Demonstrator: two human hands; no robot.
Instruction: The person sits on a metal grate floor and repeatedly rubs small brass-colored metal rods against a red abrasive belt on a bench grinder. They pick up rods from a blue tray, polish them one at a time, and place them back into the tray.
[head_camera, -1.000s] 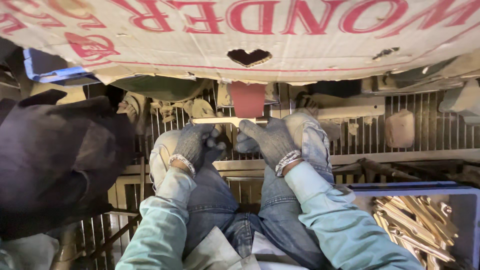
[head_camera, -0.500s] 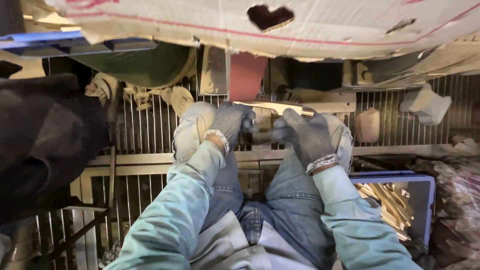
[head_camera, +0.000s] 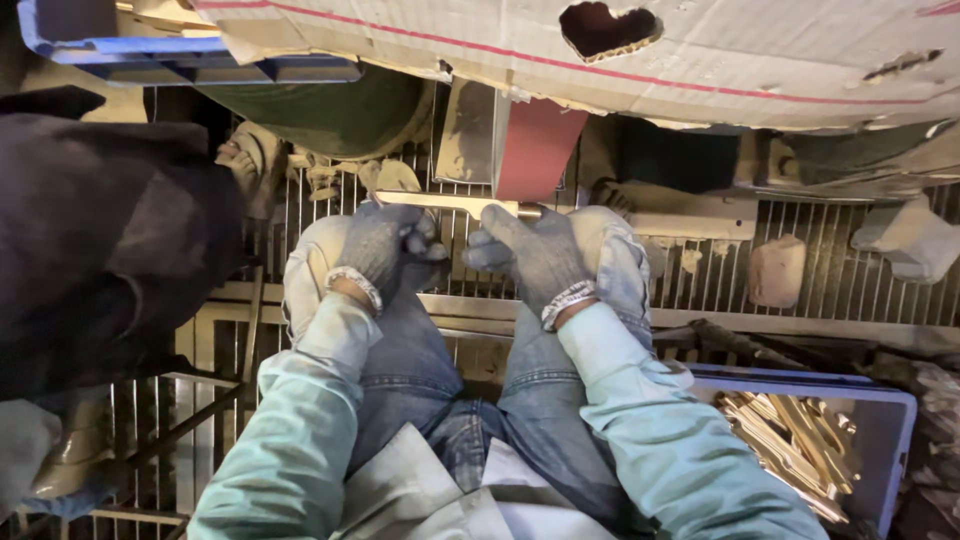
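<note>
Holding a brass bar (head_camera: 455, 204) level in both gloved hands, left grip (head_camera: 385, 245) and right grip (head_camera: 530, 255) closed on it. Its right end meets the red belt (head_camera: 535, 150).

The scene was lit dimly and unevenly, with a warm yellowish cast. The strongest light fell from above and ahead onto the pale cardboard sheet (head_camera: 700, 60), which appeared bright but not blown out. The brass bar (head_camera: 455, 203) caught a soft highlight along its length, and the brass pieces in the blue tray (head_camera: 880, 410) showed small glints. The dark mass (head_camera: 100, 260) at the left was underexposed and out of focus, with no readable detail. Deep shadow filled the gaps in the metal grating (head_camera: 800, 270). The centre was reasonably sharp; edges showed wide-angle stretching and slight softness, with mild grain in the darker zones.
</note>
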